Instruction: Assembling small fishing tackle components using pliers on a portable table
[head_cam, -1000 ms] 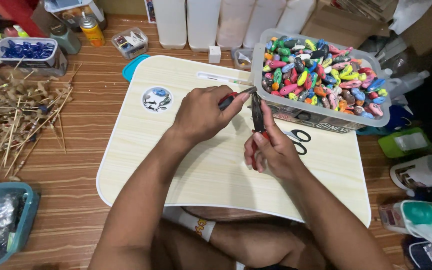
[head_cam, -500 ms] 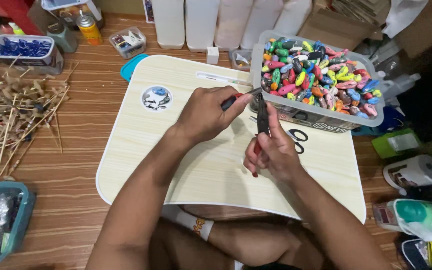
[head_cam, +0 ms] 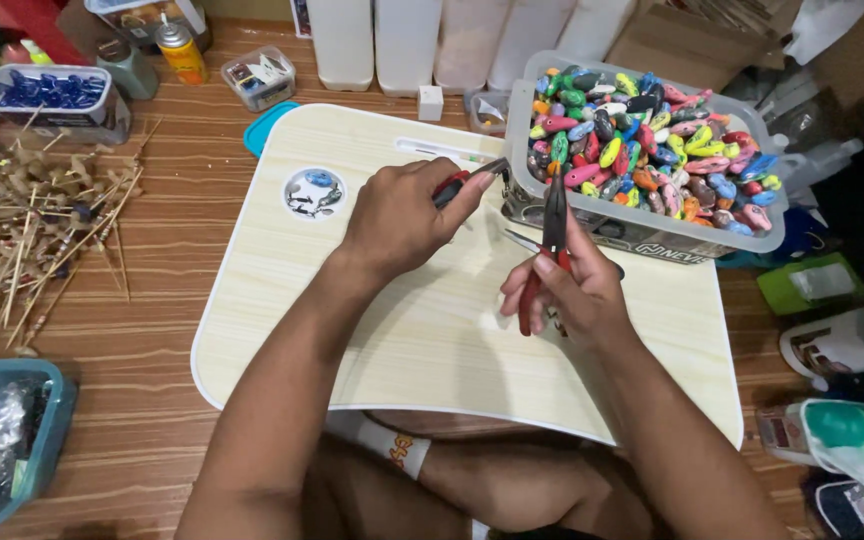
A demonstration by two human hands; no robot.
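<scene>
Head view: both hands' fingers around red-handled pliers [head_cam: 552, 235], bead bin [head_cam: 652, 150] just beyond.

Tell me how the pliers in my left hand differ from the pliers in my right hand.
The left-hand pliers lie nearly level, tip aimed right at the clear bin of coloured pieces; the right-hand pliers stand upright, tip aimed away from you. The left hand wraps its pair so only a bit of red grip and the metal tip show; the right hand leaves its long dark nose and a red handle in view. Both have red handles.
</scene>
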